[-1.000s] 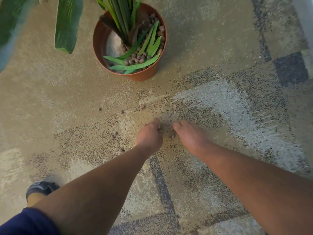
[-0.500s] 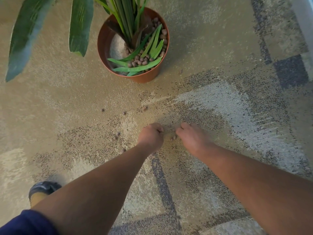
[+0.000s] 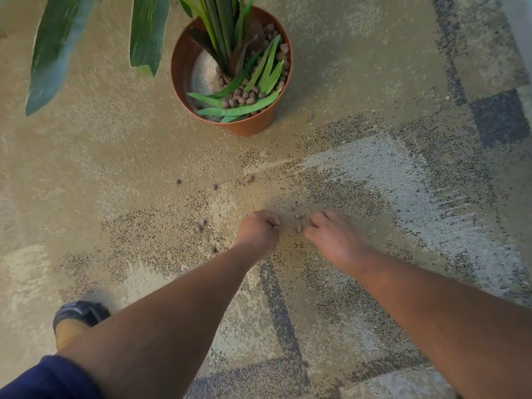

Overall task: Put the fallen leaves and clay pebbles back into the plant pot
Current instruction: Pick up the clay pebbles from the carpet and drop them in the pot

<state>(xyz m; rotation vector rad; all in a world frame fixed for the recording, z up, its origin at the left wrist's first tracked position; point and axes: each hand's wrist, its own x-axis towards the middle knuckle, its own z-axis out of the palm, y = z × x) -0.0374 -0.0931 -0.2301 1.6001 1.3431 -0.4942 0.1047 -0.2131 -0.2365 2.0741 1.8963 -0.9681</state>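
A brown plant pot (image 3: pixel 230 125) stands on the carpet at the top centre. Inside it are clay pebbles (image 3: pixel 241 96) and several loose green leaves (image 3: pixel 239 110) lying around the plant's stems. A few more clay pebbles (image 3: pixel 298 227) lie on the carpet between my hands, with others scattered to the left (image 3: pixel 203 223) and towards the pot (image 3: pixel 249 178). My left hand (image 3: pixel 257 230) is curled into a fist on the carpet, and what it may hold is hidden. My right hand (image 3: pixel 331 234) rests fingers-down and spread, its fingertips beside the pebbles.
Two large green leaves of the plant (image 3: pixel 54 53) hang over the upper left. My black shoe (image 3: pixel 80 312) is on the carpet at the lower left. The patterned carpet (image 3: pixel 403 197) stretches out on all sides.
The view has shifted slightly, so the pot sits a little lower in the frame. Both hands stay over the same patch of pebbles, and the left fingers have curled tighter.
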